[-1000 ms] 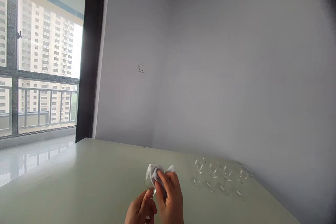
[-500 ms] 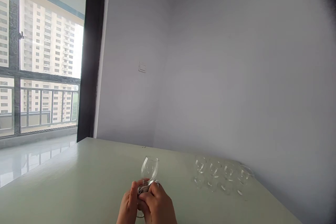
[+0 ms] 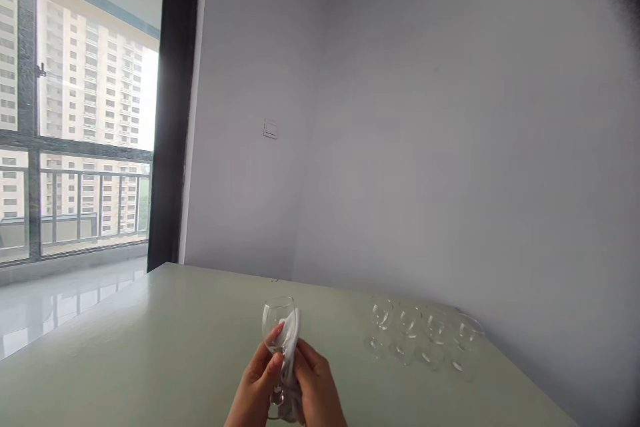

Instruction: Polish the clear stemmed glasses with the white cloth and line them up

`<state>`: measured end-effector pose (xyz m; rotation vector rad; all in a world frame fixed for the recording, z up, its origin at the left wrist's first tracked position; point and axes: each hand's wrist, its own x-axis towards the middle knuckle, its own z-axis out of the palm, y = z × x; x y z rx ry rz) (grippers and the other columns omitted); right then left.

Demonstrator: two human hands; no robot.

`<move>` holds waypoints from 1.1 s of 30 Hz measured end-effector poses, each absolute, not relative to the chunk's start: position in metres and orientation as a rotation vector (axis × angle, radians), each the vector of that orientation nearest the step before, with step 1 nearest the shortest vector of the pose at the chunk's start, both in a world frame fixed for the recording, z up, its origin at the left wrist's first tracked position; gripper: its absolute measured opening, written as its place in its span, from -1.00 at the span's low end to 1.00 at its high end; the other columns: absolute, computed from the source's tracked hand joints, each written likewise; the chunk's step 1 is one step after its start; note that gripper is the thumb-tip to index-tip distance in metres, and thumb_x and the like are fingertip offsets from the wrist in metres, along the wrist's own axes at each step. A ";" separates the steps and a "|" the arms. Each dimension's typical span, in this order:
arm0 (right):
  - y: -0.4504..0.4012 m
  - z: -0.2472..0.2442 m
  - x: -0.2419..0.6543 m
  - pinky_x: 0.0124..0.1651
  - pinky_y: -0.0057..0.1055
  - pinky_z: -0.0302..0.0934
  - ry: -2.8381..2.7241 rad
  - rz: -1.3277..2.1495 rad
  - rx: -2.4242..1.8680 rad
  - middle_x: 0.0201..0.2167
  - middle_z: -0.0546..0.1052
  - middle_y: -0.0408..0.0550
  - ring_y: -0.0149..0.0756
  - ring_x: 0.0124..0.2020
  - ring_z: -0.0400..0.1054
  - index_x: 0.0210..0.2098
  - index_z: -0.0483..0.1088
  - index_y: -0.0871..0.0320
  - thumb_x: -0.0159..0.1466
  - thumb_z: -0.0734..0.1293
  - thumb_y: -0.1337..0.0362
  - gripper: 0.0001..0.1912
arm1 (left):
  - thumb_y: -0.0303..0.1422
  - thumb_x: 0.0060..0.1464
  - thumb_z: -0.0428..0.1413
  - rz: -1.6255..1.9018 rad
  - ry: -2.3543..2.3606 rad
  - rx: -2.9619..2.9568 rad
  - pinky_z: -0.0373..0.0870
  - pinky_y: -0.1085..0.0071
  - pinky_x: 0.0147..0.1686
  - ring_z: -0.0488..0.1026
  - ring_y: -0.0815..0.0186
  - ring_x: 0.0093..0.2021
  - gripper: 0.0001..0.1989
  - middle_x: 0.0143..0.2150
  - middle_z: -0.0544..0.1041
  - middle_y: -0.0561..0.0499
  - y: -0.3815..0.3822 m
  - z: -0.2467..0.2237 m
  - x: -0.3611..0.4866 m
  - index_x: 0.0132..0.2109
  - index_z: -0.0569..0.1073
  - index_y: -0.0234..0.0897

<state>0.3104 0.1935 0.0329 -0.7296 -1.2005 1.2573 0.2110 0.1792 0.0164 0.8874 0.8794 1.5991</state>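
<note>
A clear stemmed wine glass point(image 3: 271, 315) is upright, rim up, at the near middle of the table. My left hand point(image 3: 257, 380) is closed around its stem and lower bowl, with a finger up against the glass. My right hand point(image 3: 319, 383) grips a white cloth point(image 3: 291, 363), which lies along the right side of the bowl and hangs down past the stem. Below the hands, part of the glass's foot shows; the cloth hides the rest.
Several similar stemmed glasses point(image 3: 407, 321) stand in a row on the right of the pale green table point(image 3: 200, 327), close to the grey wall point(image 3: 425, 147). A light switch point(image 3: 271, 128) is on the wall. Left of the table are a dark door frame point(image 3: 175, 107) and windows.
My hands have shifted from cupping the stem to the sides of the bowl and stem. The cloth, bunched and mostly hidden before, now extends up along the bowl.
</note>
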 end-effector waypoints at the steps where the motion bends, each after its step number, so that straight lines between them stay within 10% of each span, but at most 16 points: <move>1: 0.193 0.026 0.304 -0.23 -0.40 0.18 -1.260 1.233 -0.702 -0.48 0.43 -0.08 -0.28 -0.40 0.28 -0.32 0.49 0.19 0.08 0.33 -0.05 -0.59 | -0.02 -0.16 0.21 1.640 0.916 0.919 0.32 0.42 -0.18 0.37 0.17 -0.05 -0.51 -0.06 0.46 -0.04 0.179 0.016 0.210 -0.06 0.48 -0.11; 4: 0.192 0.014 0.297 -0.34 -0.44 0.14 -1.433 1.217 -0.683 -0.51 0.41 -0.08 -0.31 -0.43 0.25 -0.29 0.48 0.21 0.16 0.22 -0.08 -0.53 | -0.01 -0.14 0.17 1.664 1.042 1.027 0.14 0.35 0.08 0.07 0.08 0.22 -0.54 0.17 0.27 -0.06 0.180 0.019 0.206 -0.10 0.52 -0.13; 10: 0.194 0.013 0.308 -0.46 -0.48 0.05 -1.720 0.922 -0.899 -0.59 0.38 -0.15 -0.35 -0.53 0.20 -0.47 0.42 0.17 0.21 0.20 0.17 -0.74 | -0.04 -0.10 0.15 1.598 1.045 1.041 0.04 0.28 0.15 0.09 0.06 0.22 -0.58 0.20 0.27 -0.08 0.178 0.028 0.199 -0.14 0.53 -0.19; 23: 0.167 0.009 0.299 -0.38 -0.36 0.14 -2.055 -0.233 -0.812 -0.34 0.49 -0.14 -0.18 -0.36 0.28 -0.38 0.39 0.02 0.01 0.32 0.44 -0.79 | -0.14 -0.10 0.22 1.611 0.893 0.829 0.24 0.51 -0.49 0.31 0.43 -0.52 -0.61 -0.48 0.40 0.13 0.184 0.029 0.185 -0.13 0.44 -0.21; 33: 0.171 0.026 0.310 -0.46 -0.41 0.08 -2.087 -0.382 -0.781 -0.41 0.38 -0.09 -0.28 -0.44 0.21 -0.37 0.34 0.06 0.16 0.20 0.37 -0.88 | -0.21 -0.17 0.29 1.476 0.653 0.588 0.27 0.53 -0.50 0.31 0.47 -0.53 -0.60 -0.47 0.36 0.14 0.168 0.051 0.195 -0.16 0.46 -0.28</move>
